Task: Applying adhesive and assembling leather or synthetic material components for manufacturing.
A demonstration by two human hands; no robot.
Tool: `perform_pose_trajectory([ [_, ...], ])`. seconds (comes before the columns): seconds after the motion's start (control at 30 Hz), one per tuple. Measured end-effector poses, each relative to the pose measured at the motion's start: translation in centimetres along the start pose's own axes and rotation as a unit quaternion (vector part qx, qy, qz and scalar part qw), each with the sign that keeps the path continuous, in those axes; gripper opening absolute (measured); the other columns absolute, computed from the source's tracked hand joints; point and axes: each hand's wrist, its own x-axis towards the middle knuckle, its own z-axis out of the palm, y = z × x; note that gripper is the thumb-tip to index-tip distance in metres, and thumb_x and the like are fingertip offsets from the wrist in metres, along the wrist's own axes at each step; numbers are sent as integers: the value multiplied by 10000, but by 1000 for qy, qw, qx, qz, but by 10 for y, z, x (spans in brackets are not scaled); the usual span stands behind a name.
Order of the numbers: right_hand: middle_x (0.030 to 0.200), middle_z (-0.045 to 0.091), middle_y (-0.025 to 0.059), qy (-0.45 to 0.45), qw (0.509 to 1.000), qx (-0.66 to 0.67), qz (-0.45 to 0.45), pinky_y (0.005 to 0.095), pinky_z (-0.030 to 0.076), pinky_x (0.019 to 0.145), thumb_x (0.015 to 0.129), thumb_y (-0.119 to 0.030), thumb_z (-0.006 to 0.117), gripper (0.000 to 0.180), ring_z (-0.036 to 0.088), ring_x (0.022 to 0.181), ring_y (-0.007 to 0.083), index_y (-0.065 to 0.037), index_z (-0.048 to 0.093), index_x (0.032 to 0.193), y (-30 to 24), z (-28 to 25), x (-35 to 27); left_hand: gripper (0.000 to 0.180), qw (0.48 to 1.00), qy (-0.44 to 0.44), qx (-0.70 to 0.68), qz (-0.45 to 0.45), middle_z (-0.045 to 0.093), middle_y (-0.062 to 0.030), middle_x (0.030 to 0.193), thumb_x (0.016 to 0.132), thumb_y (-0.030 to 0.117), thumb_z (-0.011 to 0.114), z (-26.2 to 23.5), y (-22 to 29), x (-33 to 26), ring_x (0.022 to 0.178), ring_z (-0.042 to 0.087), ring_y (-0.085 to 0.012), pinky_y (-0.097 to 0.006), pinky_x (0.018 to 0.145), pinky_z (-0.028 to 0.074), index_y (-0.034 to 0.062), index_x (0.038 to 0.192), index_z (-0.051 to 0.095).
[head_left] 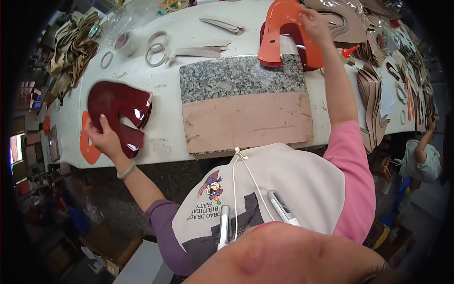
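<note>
Left hand point(105, 137): resting flat on a stack of dark red shiny cut-out pieces point(118, 111) at the left end of the worktop point(165, 128). Fingers are spread out and pressing down on top, not curled round anything. There's a pale green bangle point(126, 170) on that wrist.

Right hand point(316, 26): reached way out to the far side, fingers clamped on the top edge of an orange cut-out piece point(279, 31). It's the same horseshoe-ish shape as the red ones and is lifted up on its edge.

Behind the orange piece: another dark red glossy piece point(309, 54), just beside it and partly hidden, so I can't tell how it's lying.

Middle of the worktop: a speckled grey stone slab point(241, 75) with a pinkish-tan sheet point(246, 120) covering its near half. Nothing on it; both hands are off to the sides of it.

Left edge: flat orange pieces point(87, 142) poking out from under the red stack, next to the left hand.

Far side: a few tape rings point(156, 47) and some flat beige strips point(203, 49).

Right end: piles of tan cut-outs point(371, 94) and a small glue bottle with a red cap point(348, 53).

Far right: someone else's arm and sleeve point(421, 156), well apart from all this.
</note>
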Motion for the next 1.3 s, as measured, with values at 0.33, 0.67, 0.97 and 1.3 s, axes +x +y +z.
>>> perform_pose_trajectory([
  [0.33, 946, 687, 80, 171, 835, 507, 130, 186, 476, 673, 874, -122, 675, 293, 629, 779, 120, -2, 629, 1137, -76, -137, -34, 425, 809, -273, -455, -253, 649, -152, 1047, 846, 8, 641, 89, 98, -90, 887, 637, -171, -238, 832, 486, -57, 1234, 480],
  [0.67, 893, 622, 25, -208, 919, 328, 68, 272, 481, 699, 856, -135, 665, 256, 589, 807, 161, -38, 655, 1093, -141, 74, -144, 580, 890, -359, -268, -83, 493, -167, 1354, 877, 236, 663, 96, 25, -125, 1207, 508, -244, -305, 955, 436, -23, 1346, 440],
  [0.97, 843, 574, 70, -130, 975, 99, -149, 315, 460, 648, 834, -250, 697, 309, 538, 677, 223, -87, 658, 1094, -117, 132, -159, 845, 849, -473, 44, 233, 292, -123, 1522, 742, 435, 728, 86, 26, -168, 1424, 224, -260, -473, 1147, 130, 72, 1426, 388],
  [1.3, 900, 619, 69, -133, 980, 37, -147, 294, 482, 682, 862, -245, 669, 290, 594, 741, 207, -85, 652, 1104, -123, 129, -158, 898, 847, -471, 45, 242, 297, -116, 1522, 711, 499, 730, 90, 22, -168, 1426, 227, -252, -500, 1144, 114, 74, 1426, 391],
])
